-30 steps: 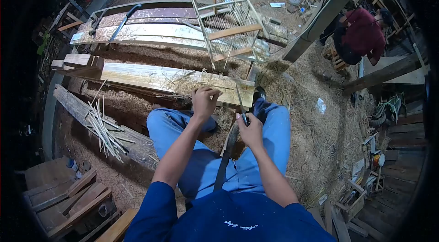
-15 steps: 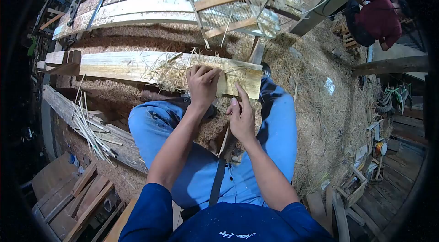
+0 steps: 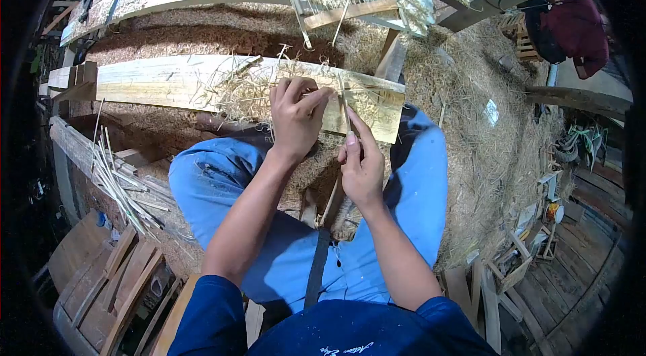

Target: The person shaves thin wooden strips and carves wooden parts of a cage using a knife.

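Lengthwise, the knife point(image 3: 346, 114) points forward, right hand point(image 3: 363, 171) closed round it, grip unclear in left hand point(image 3: 296, 117).

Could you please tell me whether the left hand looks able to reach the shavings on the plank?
Probably yes: the left hand is right beside the shavings on the plank, with nothing visible blocking it.

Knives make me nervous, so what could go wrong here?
The knife in the right grip is close to the left grip, so a slip might cut it. Loose shavings cover part of the plank, so anything pressed down there could perhaps slide.
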{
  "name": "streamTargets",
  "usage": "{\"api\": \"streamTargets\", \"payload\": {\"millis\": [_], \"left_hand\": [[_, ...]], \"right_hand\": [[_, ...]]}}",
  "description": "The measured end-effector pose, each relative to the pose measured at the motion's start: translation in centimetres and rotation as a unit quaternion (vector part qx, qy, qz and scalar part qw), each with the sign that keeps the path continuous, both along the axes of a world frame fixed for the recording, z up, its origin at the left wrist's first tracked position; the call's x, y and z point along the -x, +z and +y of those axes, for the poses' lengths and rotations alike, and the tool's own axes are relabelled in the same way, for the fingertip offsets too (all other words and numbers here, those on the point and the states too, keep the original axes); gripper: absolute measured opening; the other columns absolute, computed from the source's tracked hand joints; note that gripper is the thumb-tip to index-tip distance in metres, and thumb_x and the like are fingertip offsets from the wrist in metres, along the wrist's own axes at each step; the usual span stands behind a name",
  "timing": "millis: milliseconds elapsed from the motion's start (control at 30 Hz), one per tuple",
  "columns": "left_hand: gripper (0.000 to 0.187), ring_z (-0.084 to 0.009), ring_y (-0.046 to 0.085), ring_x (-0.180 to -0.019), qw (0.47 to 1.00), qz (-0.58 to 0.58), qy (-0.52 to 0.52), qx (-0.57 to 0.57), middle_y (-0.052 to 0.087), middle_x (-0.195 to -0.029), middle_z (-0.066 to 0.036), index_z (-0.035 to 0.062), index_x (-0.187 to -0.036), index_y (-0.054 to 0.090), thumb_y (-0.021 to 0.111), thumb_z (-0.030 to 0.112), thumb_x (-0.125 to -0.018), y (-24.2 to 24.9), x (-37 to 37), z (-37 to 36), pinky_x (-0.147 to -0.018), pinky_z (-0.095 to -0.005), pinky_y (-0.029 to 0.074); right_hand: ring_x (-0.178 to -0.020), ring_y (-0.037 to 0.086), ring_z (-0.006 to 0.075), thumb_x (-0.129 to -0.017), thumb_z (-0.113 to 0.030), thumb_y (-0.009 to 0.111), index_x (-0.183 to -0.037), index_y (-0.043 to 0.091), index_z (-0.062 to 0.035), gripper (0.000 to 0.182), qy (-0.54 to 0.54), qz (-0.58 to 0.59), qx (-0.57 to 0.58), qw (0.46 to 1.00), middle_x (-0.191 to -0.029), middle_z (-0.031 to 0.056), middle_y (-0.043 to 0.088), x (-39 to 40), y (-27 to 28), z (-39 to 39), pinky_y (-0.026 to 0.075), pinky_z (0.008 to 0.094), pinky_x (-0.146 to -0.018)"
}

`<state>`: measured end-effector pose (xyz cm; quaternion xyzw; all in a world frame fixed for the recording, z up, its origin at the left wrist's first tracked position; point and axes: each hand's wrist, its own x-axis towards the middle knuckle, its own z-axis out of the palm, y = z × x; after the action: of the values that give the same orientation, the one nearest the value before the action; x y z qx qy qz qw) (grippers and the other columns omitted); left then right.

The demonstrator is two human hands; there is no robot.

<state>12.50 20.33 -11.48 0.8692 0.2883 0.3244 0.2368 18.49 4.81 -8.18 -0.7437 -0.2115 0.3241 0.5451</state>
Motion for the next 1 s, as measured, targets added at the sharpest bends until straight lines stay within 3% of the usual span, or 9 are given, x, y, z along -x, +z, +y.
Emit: {"api": "streamTargets", "payload": {"millis": [400, 467, 567, 900, 1000], "left_hand": [[0.016, -0.0224, 0.058, -0.091, 1.0, 0.006, -0.008, -0.001, 0.066, -0.094, 0.0, 0.0159, -0.096, 0.081, 0.081, 0.011, -0.081, 0.1, -0.2, 0.2, -0.08, -0.0378, 0.041], [0.019, -0.0229, 0.059, -0.086, 1.0, 0.007, -0.008, -0.009, 0.067, -0.092, -0.003, 0.011, -0.097, 0.082, 0.083, 0.006, -0.078, 0.4, -0.2, 0.2, -0.078, -0.0373, 0.047], [0.015, -0.0225, 0.058, -0.091, 1.0, 0.003, -0.009, 0.002, 0.066, -0.094, 0.0, 0.0151, -0.096, 0.081, 0.081, 0.012, -0.082, -0.1, -0.2, 0.2, -0.08, -0.0379, 0.041], [0.015, -0.0229, 0.058, -0.092, 1.0, -0.003, -0.013, -0.006, 0.066, -0.094, 0.0, 0.0148, -0.096, 0.081, 0.082, 0.012, -0.081, -0.4, 0.0, 0.2, -0.081, -0.0382, 0.042], [0.015, -0.0234, 0.059, -0.094, 1.0, -0.004, -0.003, -0.006, 0.067, -0.094, 0.0, 0.0141, -0.096, 0.08, 0.082, 0.012, -0.081, -0.7, -0.1, 0.2, -0.084, -0.0388, 0.043]], "right_hand": [[-0.062, 0.056, 0.0095, -0.109, -0.007, 0.05, -0.151, 0.056, -0.0105, 0.042, -0.006, 0.029, -0.007, 1.0, -0.073, 0.0059, 0.061, -0.4, -0.2, 0.4, 0.05, 0.0286, -0.06], [-0.062, 0.056, 0.0096, -0.109, -0.008, 0.05, -0.151, 0.056, -0.0102, 0.042, 0.0, 0.021, 0.006, 1.0, -0.074, 0.0061, 0.062, -0.4, 0.2, 0.5, 0.049, 0.0284, -0.06], [-0.062, 0.055, 0.0096, -0.109, -0.009, 0.05, -0.151, 0.056, -0.01, 0.042, 0.0, 0.023, -0.004, 1.0, -0.074, 0.006, 0.062, -0.3, 0.0, 0.6, 0.049, 0.0287, -0.06], [-0.061, 0.053, 0.0098, -0.11, -0.01, 0.052, -0.149, 0.059, -0.0086, 0.04, -0.016, 0.02, 0.006, 1.0, -0.075, 0.0058, 0.063, 0.0, -0.1, 0.9, 0.048, 0.0294, -0.059], [-0.065, 0.046, 0.0057, -0.112, -0.015, 0.049, -0.152, 0.056, -0.008, 0.041, -0.003, 0.028, 0.024, 0.999, -0.081, -0.0009, 0.058, 0.1, 0.0, 0.9, 0.042, 0.0239, -0.058]]}}
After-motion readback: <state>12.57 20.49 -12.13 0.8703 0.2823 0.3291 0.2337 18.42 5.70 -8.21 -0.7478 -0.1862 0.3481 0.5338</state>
